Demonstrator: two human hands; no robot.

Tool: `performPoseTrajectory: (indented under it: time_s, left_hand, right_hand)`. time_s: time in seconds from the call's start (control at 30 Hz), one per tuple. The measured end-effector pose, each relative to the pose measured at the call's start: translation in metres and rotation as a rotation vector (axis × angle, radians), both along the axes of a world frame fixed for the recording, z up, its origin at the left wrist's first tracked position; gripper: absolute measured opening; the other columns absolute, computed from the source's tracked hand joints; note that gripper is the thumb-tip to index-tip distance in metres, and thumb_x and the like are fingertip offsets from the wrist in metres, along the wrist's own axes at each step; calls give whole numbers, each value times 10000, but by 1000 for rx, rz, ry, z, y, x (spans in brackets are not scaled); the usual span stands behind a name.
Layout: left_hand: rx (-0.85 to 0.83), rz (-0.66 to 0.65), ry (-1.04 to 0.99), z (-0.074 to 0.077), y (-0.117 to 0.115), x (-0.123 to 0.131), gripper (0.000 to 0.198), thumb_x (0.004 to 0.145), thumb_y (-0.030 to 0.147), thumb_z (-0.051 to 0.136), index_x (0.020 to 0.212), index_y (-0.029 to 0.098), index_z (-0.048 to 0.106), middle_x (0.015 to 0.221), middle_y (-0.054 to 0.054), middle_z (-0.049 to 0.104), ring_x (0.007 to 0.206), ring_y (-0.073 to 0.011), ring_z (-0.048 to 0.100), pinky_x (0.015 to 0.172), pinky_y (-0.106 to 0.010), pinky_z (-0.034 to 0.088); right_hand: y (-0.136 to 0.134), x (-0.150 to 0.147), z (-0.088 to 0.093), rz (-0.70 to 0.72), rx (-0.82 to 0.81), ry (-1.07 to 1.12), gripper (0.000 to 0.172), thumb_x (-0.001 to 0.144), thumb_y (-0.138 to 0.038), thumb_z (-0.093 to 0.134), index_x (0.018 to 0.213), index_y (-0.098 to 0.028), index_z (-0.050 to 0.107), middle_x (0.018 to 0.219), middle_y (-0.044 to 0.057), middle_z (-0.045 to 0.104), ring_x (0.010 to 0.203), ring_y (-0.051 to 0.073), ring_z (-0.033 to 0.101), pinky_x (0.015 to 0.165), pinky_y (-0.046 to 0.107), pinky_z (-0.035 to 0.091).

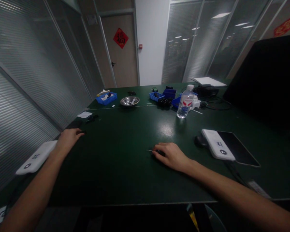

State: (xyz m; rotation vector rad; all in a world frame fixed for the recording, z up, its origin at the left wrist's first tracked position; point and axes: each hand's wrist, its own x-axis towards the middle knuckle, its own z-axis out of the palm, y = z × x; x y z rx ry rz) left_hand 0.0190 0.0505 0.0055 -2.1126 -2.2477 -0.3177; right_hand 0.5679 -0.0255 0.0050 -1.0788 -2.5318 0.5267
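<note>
On the left side of the green table (125,129), my left hand (69,138) has its thumb and fingers pinched on a small dark object (82,131), too dim to identify. My right hand (170,155) rests low over the table right of the middle. Its fingers are closed round a small dark tool (160,152) with a thin metal tip pointing left. A white power bank (37,158) lies beside my left wrist. Further right of my right hand are a black mouse (200,141) and another white power bank (218,145), which lies against a dark tablet (239,148).
Toward the back stand a blue tray (106,98), a metal bowl (130,101), a smaller blue tray (156,96) and a water bottle (185,102). A large black screen (268,83) rises at the right. Cables (235,172) run near my right forearm.
</note>
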Motion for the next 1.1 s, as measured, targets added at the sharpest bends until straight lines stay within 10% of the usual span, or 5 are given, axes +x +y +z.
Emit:
performPoseTrajectory:
  time_s: [1.1]
  left_hand:
    - [-32,-36,156,-18,13,-14,413,952,381,455,1165,176,745,1161,-146,739,1052,-346,678,906,-434,510]
  right_hand:
    - [-2,0,5,4,-8,18,262,1049,-355,494,1083,-210,710,906,33,674,749,142,608,667,255,413]
